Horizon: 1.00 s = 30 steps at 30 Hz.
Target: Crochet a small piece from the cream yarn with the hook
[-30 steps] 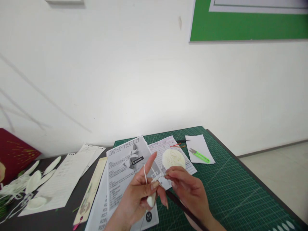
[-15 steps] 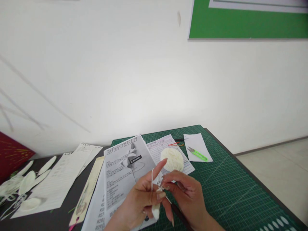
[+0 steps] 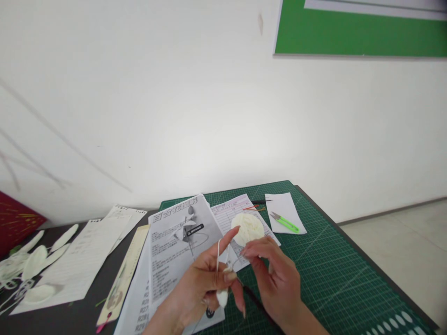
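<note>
And the right hand has just eased off, its hold unclear! That leaves the white yarn piece pinched shut in the left hand, yarn ball just beyond the grip.

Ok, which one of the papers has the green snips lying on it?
The small white sheet furthest right, on the green cutting mat. Only it has the snips on top; the others lie further left.

snips on paper, yarn ball to their left
</note>
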{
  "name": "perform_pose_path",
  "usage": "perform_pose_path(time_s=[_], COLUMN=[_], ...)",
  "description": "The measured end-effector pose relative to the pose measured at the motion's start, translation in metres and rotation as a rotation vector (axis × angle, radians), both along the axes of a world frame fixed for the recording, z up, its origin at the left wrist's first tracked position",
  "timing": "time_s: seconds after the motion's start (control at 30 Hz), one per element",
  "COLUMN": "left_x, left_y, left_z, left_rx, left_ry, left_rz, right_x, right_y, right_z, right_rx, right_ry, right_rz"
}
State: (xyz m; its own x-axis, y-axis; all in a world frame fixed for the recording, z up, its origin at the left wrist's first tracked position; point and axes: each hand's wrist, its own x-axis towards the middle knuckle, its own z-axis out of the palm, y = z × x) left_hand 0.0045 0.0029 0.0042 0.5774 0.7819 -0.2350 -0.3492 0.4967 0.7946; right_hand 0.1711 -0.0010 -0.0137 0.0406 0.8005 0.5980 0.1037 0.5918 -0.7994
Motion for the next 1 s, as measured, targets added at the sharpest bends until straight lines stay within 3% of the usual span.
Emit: perform_pose_path(time_s=[0.1,0.17,0.23,0.3,0.37,0.6,0.77,1.0], left_x=[0.002,0.003,0.003,0.002,-0.001,-0.007,-0.007,-0.004], left_y=[-0.003,-0.006,-0.008,-0.009,-0.007,-0.005,-0.006,-0.008], left_z=[0.001,0.001,0.001,0.001,0.001,0.002,0.000,0.006], left_rx=[0.075,0.137,0.174,0.186,0.197,0.247,0.233,0.262], left_ry=[-0.021,-0.016,-0.007,-0.020,-0.045,-0.136,-0.038,0.047], left_rz=[0.067,0.125,0.180,0.209,0.226,0.282,0.259,0.195], right_x=[0.001,0.000,-0.002,-0.002,0.001,0.003,-0.005,-0.005], right_y=[0.005,0.009,0.014,0.016,0.017,0.009,0.004,-0.004], right_z=[0.003,0.005,0.005,0.003,0.000,-0.002,0.002,-0.009], right_rx=[-0.255,-0.429,-0.648,-0.847,-0.924,-0.900,-0.659,-0.407], right_ry=[0.425,0.712,0.792,0.724,0.658,0.692,0.532,0.508], right_rz=[-0.056,0.013,0.249,0.566,0.824,0.872,0.830,0.517])
